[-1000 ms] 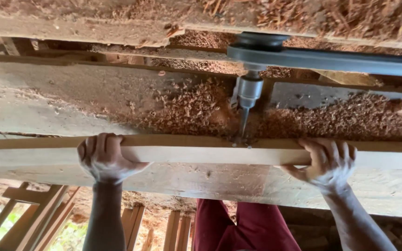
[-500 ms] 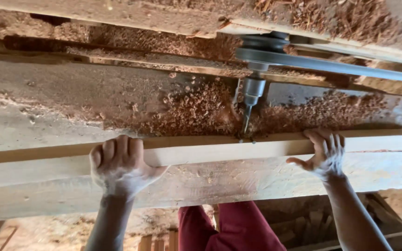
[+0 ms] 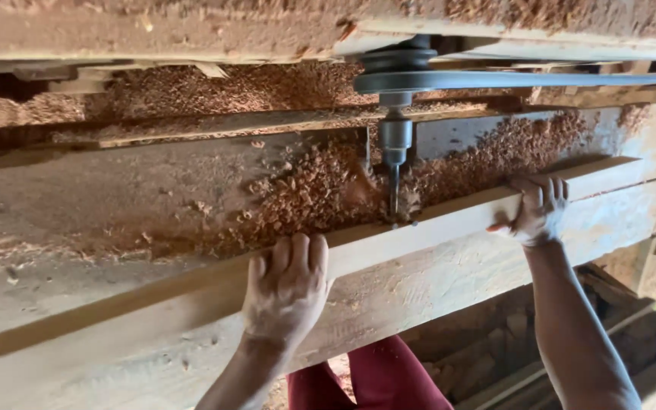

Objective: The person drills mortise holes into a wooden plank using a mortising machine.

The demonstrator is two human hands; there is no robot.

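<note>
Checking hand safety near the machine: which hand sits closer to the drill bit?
The right hand, gripping the wooden strip just beside the drill bit; the left hand holds it lower and farther away.

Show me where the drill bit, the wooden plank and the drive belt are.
drill bit (image 3: 394, 190), head view, middle of the thin shaft.
wooden plank (image 3: 434, 224), head view, bare front face between the hands.
drive belt (image 3: 540, 79), head view, straight dark run.

wooden plank (image 3: 427, 228) cut off at left edge, drill bit (image 3: 394, 193) tip hidden behind plank, belt (image 3: 540, 79) leaving right edge
</note>
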